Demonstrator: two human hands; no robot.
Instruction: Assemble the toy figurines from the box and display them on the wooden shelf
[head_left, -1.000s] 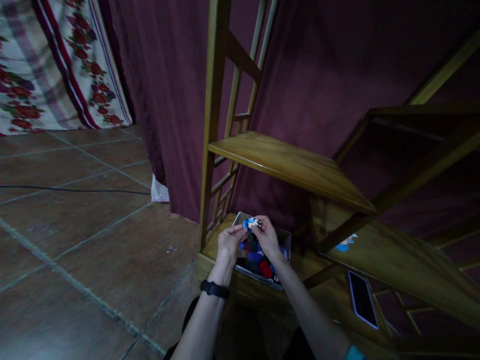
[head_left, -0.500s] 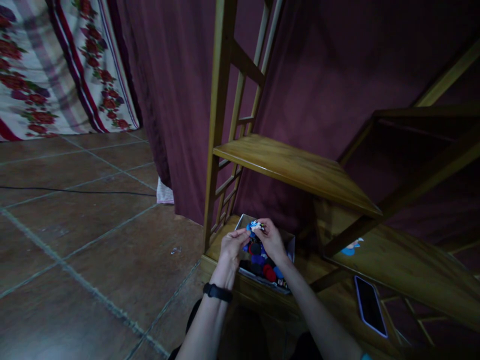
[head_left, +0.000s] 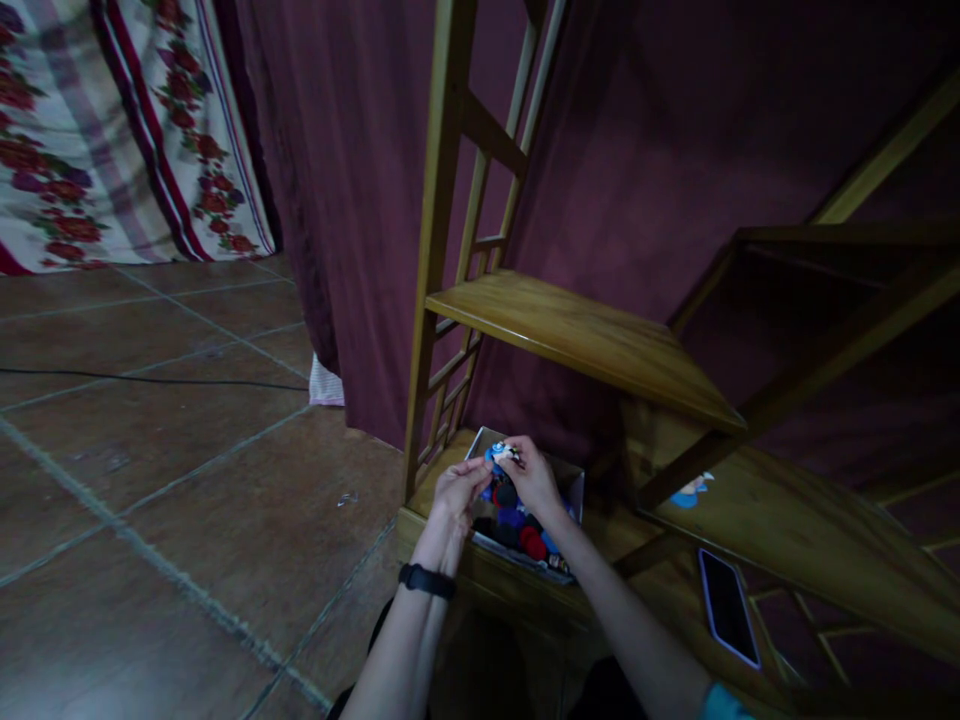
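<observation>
Here, small figurine point(head_left: 501, 454) in between | left hand point(head_left: 456, 490): pinching blue end | right hand point(head_left: 535, 482): pinching white end

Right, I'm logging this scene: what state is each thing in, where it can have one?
Left hand: pinching the small blue-and-white object
Right hand: pinching the object's other side
Small blue-and-white object: held above the box
Box: open, holding coloured items
Phone: lying down, screen dark
Wristband: being worn
Maroon curtain: hanging
Black cable: stretched across the floor
</observation>
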